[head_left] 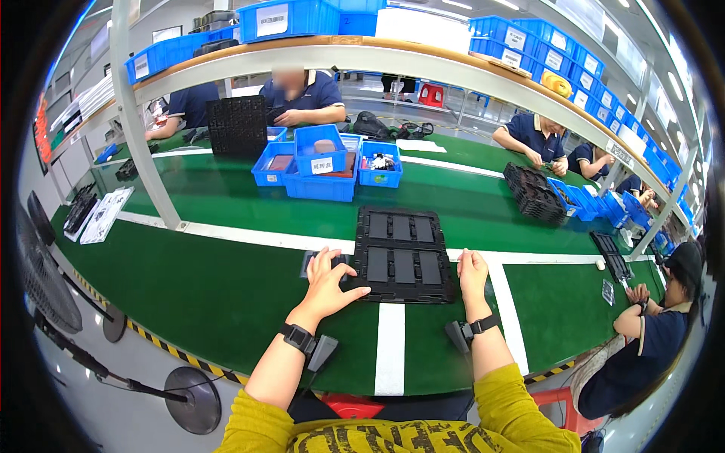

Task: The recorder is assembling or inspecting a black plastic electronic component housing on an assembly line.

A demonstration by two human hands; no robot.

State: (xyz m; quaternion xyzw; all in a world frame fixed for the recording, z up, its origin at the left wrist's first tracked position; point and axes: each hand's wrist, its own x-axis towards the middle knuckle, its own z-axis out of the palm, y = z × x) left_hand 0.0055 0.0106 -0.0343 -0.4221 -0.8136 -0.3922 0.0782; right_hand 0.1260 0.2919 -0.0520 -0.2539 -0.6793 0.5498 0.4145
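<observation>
Bright across the bottom of the frame ran a mustard-yellow top (404, 432) with bold dark lettering (381, 436) on its front, roomy sleeves (521, 408) ending bunched; higher up, look, black wrist straps (484, 324), a dark wedge-shaped block (323, 352) beside each

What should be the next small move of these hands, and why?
Probably the left hand should steady the black tray: its fingers are spread open and its thumb reaches over the tray's near left corner, while the right hand is curled beside the right edge.
</observation>
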